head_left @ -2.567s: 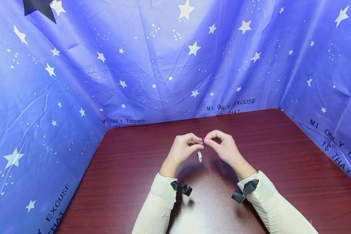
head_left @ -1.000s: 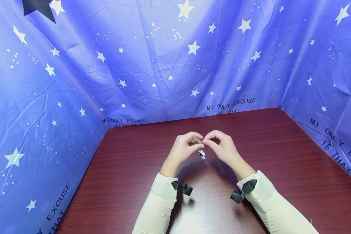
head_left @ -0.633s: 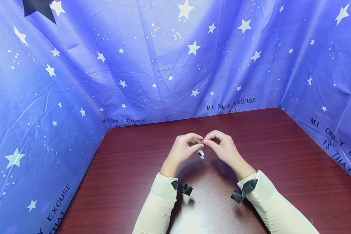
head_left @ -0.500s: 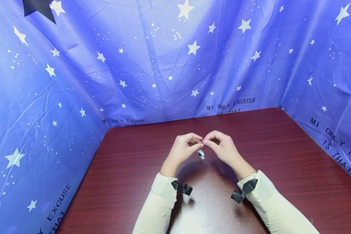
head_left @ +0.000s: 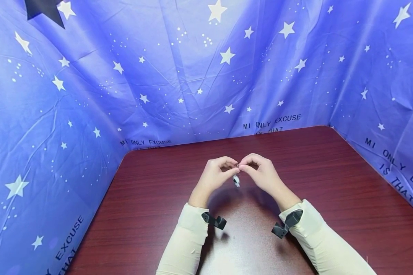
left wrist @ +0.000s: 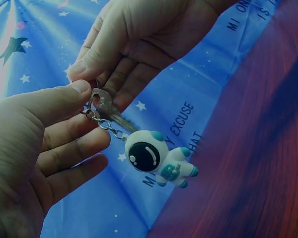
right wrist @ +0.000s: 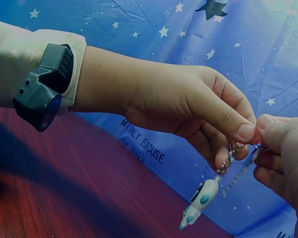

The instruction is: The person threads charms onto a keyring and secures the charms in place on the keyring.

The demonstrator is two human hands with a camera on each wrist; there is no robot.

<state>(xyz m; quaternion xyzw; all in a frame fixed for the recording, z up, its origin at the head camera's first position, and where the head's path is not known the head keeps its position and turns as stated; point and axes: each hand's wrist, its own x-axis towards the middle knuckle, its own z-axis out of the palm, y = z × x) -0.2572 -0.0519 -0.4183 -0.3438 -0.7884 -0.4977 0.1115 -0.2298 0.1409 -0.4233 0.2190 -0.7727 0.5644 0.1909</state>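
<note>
In the head view my left hand [head_left: 214, 172] and right hand [head_left: 261, 171] meet at the fingertips above the table. A small metal key ring [right wrist: 258, 146] is pinched between thumb and fingers of both hands. From it a short chain [left wrist: 105, 124] hangs just below the left fingertips. A white and teal astronaut keychain figure [left wrist: 175, 163] with a black visor dangles at the chain's end. A metal key [left wrist: 104, 105] is at the ring, its head close to both thumbs and its blade pointing down. The ring is partly hidden by the fingertips.
A dark red wood-grain table [head_left: 151, 198] lies beneath the hands. Blue star-printed cloth [head_left: 179, 76] stands around its back and sides. Each cream sleeve carries a black wrist camera, the left one [head_left: 214, 220] and the right one [head_left: 287, 224].
Since the earliest frame the right fingertips have come slightly closer to the left ones at the ring. The astronaut figure has turned and swung a little. Both arms have hardly moved.
</note>
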